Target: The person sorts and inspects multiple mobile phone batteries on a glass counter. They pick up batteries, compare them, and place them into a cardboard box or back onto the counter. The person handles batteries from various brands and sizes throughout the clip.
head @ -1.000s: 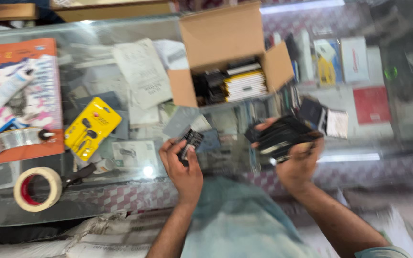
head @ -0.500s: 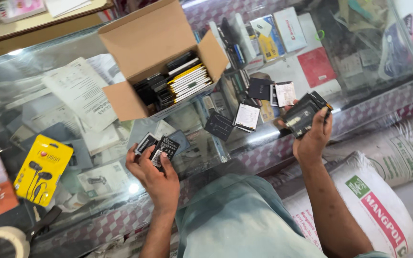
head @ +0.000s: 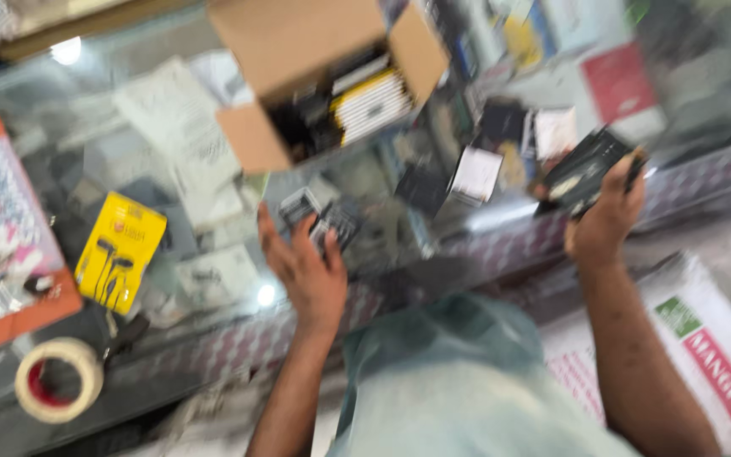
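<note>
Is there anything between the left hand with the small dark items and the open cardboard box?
Nothing visible blocks it. The left hand holds two small dark flat items just below the open cardboard box. Between them only flat papers show, on or under the glass counter. The picture is blurred, so small things may be missed.

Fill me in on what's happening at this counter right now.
A person stands at a glass counter, sorting small dark flat items. The left hand holds two small dark packs fanned over the glass. The right hand grips a stack of dark flat items, raised off the counter. An open cardboard box behind holds more of them, packed upright. A yellow earphone pack and a tape roll lie to the left. The picture is blurred.
</note>
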